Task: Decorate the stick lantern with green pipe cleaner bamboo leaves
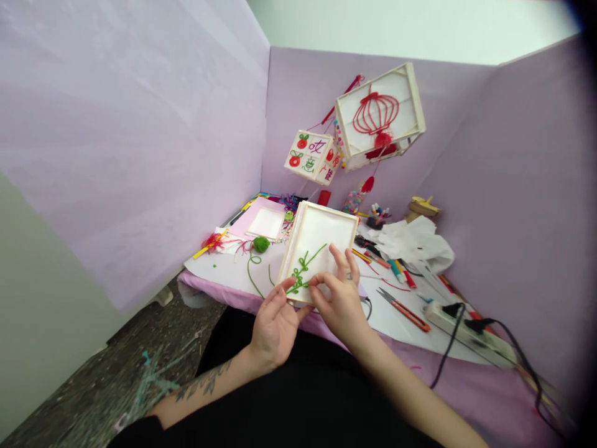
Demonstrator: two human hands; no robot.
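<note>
A box-shaped lantern frame [303,227] of pale wood strips with white panels leans in front of me. On its front panel lies a green yarn sprig [303,264] with looped leaves and a long stem. My left hand [276,330], palm up, holds the frame's lower left corner, its fingertips beside the sprig's base; some fingers go out of sight beneath the edge. Thumb and forefinger of my right hand [342,302] pinch at the green yarn low on the panel, the other fingers raised. A green yarn ball [261,244] trails a strand left of the frame.
Two decorated lanterns hang ahead, a large one [375,115] and a small one [312,157]. At right are orange-handled snips [405,309], markers [396,272], crumpled white cloth [415,242] and a power strip [471,333] with cables. Lilac partitions [186,124] enclose the table.
</note>
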